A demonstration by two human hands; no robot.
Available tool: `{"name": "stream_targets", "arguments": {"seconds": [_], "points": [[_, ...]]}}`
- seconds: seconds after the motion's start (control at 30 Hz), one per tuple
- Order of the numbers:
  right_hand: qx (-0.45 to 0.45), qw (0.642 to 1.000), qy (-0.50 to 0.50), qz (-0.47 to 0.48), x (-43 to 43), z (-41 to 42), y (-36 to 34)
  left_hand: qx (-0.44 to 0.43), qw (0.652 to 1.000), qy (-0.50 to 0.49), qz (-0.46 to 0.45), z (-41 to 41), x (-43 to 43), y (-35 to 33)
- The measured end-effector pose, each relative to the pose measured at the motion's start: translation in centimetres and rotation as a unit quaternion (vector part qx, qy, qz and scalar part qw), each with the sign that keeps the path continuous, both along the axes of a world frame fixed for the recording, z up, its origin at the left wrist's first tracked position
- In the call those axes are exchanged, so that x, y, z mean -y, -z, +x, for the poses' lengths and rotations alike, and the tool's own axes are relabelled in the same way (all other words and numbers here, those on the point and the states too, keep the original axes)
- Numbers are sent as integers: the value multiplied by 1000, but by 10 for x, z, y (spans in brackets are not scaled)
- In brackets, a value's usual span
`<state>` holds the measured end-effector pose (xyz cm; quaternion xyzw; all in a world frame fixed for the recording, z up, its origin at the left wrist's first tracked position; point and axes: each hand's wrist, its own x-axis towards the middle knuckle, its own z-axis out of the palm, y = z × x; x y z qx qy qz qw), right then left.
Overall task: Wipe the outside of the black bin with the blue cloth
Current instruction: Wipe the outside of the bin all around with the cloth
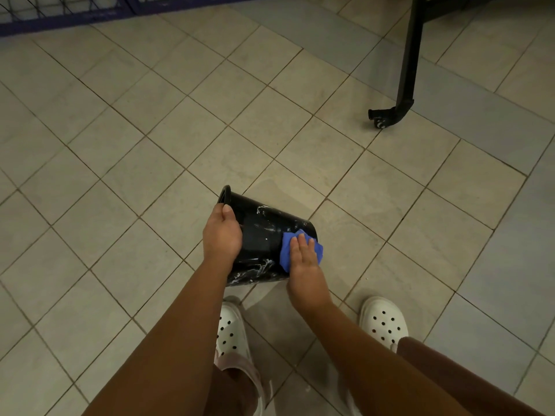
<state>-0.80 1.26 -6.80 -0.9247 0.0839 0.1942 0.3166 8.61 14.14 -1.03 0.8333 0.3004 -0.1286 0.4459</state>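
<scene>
Left hand (pixel 222 234) grips tilted black bin (pixel 259 232) (no label); right hand (pixel 303 253) presses blue cloth (pixel 286 250).

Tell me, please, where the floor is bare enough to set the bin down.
The tiled floor ahead of the bin is bare up to the blue frame and across to the black stand leg. Tiles left of the left hand are bare too. It is crowded by the white shoes, below the right hand and cloth.

the left hand's (pixel 222 235) fingers are wrapping behind the black bin (pixel 261 235), out of sight. the right hand (pixel 303 253) is covering much of the blue cloth (pixel 286 250). the bin's opening is facing away, its inside hidden.
</scene>
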Motion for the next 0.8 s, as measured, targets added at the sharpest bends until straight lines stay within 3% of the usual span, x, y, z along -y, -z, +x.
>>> {"name": "stream_targets", "arguments": {"seconds": [0.13, 0.27, 0.4, 0.57, 0.8], "points": [[87, 995, -49, 19, -15, -9, -4, 5, 1000, 20, 0, 0, 3, 0], [72, 994, -80, 16, 0, 14, -1, -5, 1000, 1, -21, 1, 7, -3], [10, 1000, 5, 23, 10, 14, 1, -7, 999, 22, -34, 2, 10, -5], [79, 994, -40, 59, -6, 2, -6, 6, 998, 26, -50, 3, 8, -4], [60, 996, -43, 50, 12, 23, -3, -28, 990, 34, -136, -7, -3, -7]]}}
